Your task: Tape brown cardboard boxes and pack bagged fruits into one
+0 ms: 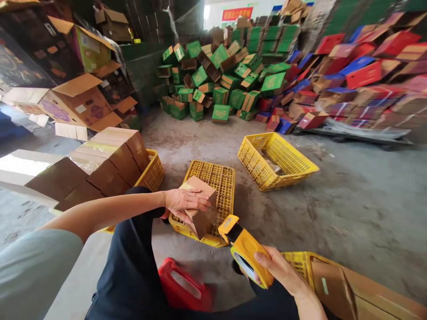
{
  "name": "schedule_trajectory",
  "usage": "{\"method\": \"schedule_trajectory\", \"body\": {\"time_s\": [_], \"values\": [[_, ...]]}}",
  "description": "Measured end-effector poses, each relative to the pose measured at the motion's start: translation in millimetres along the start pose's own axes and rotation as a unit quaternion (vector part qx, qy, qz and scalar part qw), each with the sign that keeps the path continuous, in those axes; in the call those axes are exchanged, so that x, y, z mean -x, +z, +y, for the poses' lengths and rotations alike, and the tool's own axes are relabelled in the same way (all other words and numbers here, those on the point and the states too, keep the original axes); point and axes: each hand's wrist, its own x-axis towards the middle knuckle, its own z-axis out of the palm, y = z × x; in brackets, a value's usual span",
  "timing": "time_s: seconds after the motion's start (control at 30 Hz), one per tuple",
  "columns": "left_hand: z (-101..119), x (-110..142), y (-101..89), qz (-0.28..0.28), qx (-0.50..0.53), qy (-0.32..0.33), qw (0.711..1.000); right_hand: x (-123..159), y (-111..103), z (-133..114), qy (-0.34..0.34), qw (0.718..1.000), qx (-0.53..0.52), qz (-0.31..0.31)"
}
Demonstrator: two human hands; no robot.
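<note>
A small brown cardboard box (202, 216) rests on an upturned yellow plastic crate (225, 186) between my knees. My left hand (187, 202) lies across the top of the box, its fingers stretched out flat and the thumb over the near edge. In my right hand (271, 264) is a yellow tape dispenser (248, 253), gripped around its body. Its front end points at the box, close to the right side. A thin clear strip seems to run between dispenser and box, but I cannot tell for sure.
Closed cardboard boxes (110, 160) stand stacked at left by a yellow crate (151, 171). Another yellow crate (283, 166) sits ahead. Flattened cardboard (370, 289) fills a crate at right. A red plastic object (185, 286) lies near my feet. Green boxes (213, 84) and red boxes (363, 75) are heaped behind.
</note>
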Motion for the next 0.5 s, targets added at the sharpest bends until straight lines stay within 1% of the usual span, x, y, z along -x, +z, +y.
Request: {"method": "schedule_trajectory", "body": {"time_s": [0.1,0.23,0.33,0.43,0.5], "values": [[3.5,-3.1,2.1,-0.001,-0.004,0.005,1.000,7.5,-2.8,3.9,0.006,1.000,0.004,0.015],[7.0,-7.1,4.3,-0.006,-0.010,0.022,1.000,14.1,-7.0,11.3,0.013,1.000,0.021,0.008],[9.4,-9.4,4.4,-0.024,-0.007,0.011,1.000,18.6,-7.6,15.8,0.024,0.999,0.024,0.011],[10.0,-9.1,3.4,-0.033,-0.004,-0.003,0.999,27.8,-9.7,21.9,0.033,0.999,0.019,0.028],[9.2,-7.3,2.8,-0.022,-0.008,0.001,1.000,36.5,-13.1,28.0,0.045,0.998,0.024,0.048]]}}
